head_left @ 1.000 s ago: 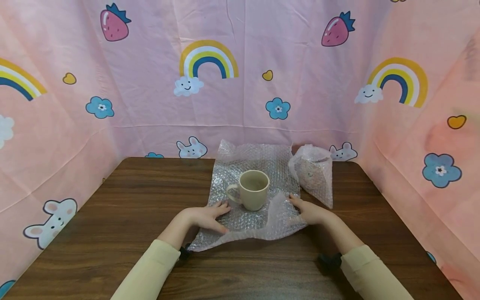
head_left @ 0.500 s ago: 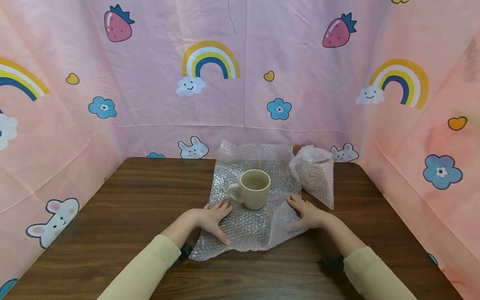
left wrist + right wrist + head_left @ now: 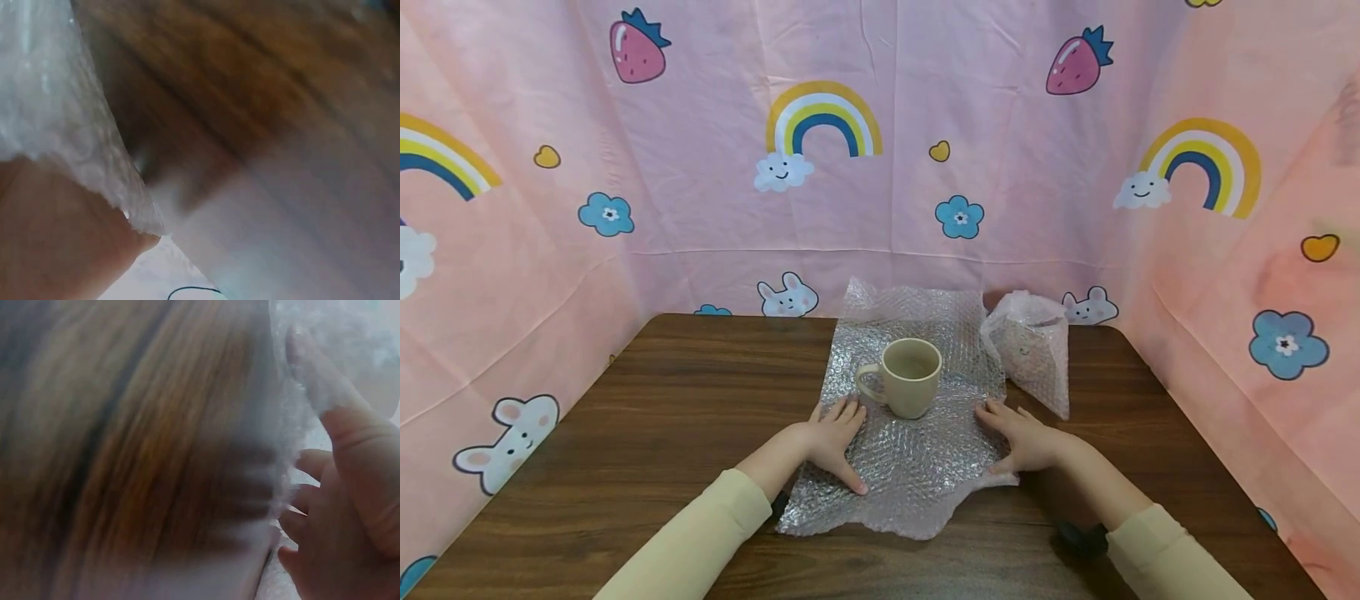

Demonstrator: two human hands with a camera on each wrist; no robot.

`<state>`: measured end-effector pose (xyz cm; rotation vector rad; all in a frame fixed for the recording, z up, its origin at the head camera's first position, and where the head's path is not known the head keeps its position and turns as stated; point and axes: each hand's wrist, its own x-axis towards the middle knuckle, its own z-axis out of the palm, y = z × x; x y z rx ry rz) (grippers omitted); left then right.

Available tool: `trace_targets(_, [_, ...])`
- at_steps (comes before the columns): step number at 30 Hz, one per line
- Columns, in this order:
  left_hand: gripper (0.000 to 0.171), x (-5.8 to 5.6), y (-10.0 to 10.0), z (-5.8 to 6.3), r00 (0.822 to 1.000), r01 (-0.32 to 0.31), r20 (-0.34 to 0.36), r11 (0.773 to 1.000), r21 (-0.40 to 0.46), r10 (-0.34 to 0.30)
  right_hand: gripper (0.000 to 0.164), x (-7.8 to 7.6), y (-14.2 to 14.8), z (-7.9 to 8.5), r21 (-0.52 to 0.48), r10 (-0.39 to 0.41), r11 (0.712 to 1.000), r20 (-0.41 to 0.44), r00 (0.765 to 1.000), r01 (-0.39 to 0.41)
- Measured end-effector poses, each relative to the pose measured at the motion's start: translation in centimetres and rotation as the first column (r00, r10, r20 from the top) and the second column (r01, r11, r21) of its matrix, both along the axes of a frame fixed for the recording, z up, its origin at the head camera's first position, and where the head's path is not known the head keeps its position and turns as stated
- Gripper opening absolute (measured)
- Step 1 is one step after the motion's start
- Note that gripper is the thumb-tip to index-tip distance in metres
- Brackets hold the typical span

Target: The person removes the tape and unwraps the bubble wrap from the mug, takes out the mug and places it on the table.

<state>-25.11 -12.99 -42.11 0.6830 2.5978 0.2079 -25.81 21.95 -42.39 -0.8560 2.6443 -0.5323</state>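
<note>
A cream mug (image 3: 912, 379) stands upright on a spread sheet of bubble wrap (image 3: 910, 467), its handle towards the left. My left hand (image 3: 835, 443) lies on the sheet's left side with fingers spread, its fingertips close to the mug's handle. On the right edge of the sheet rests my right hand (image 3: 1021, 437), fingers extended and thumb apart. In the right wrist view the right thumb (image 3: 325, 381) lies along the bubble wrap's edge, with the other fingers (image 3: 306, 487) stretched beside it. The left wrist view has the wrap's edge over part of the left hand (image 3: 62, 231).
At the back right a bubble-wrapped bundle (image 3: 1033, 346) stands beside the sheet, its content blurred by the wrap. The dark wooden table (image 3: 715, 392) ends at a pink printed curtain (image 3: 700, 167) behind and on both sides.
The sheet's near edge, curled up before, has come down flatter and closer to me. The folded right corner has opened out. Both hands have shifted slightly; the mug stays in place.
</note>
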Motion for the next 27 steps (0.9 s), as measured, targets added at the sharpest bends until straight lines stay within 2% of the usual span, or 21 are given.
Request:
trace_targets(6, [0.122,0.2,0.2,0.2,1.0,-0.009,-0.001,1.0,-0.004,0.009,0.108,1.4,-0.5,1.0,0.04,-0.015,0.999,0.093,0.996,0.011])
trace_targets(10, [0.122,0.1,0.3,0.2,1.0,-0.009,-0.005,1.0,-0.002,0.009,0.11,1.8,-0.8,1.3,0.075,-0.011,0.997,0.095,0.995,0.004])
trace_targets(16, [0.123,0.0,0.3,-0.1,1.0,-0.006,-0.009,1.0,-0.001,0.006,0.114,1.5,-0.5,0.8,0.105,0.011,0.994,0.063,0.998,-0.017])
trace_targets(27, [0.125,0.1,0.2,-0.1,1.0,-0.01,-0.003,1.0,-0.002,0.01,0.118,0.6,-0.3,1.0,0.15,0.011,0.988,0.082,0.997,-0.023])
